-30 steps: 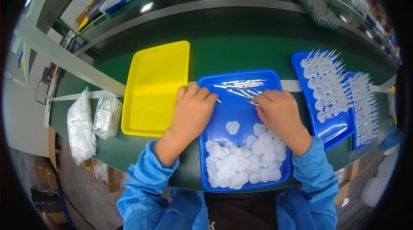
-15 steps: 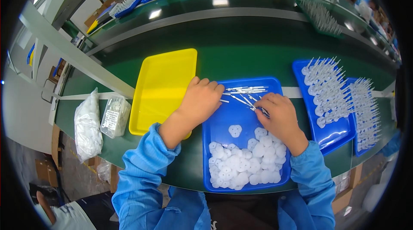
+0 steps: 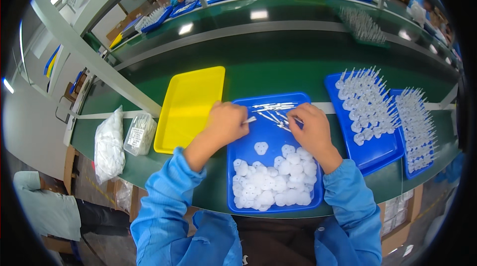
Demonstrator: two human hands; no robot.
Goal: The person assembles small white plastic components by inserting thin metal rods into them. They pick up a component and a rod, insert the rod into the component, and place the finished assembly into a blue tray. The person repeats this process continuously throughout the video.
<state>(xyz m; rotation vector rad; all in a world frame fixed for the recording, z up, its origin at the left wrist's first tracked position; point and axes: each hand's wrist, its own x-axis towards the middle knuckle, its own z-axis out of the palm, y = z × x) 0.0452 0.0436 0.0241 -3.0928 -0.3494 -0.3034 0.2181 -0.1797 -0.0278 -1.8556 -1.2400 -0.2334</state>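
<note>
Gripping thin white sticks over blue tray: left hand, right hand; labelled clear bag leftward.

The right hand covers the ends of the thin white sticks, so its grip cannot be told. The label on the clear packet is too small to read.

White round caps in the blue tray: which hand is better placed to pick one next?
Probably the right hand: the left hand already holds a thin white stick, and the single cap lies between them.
</note>
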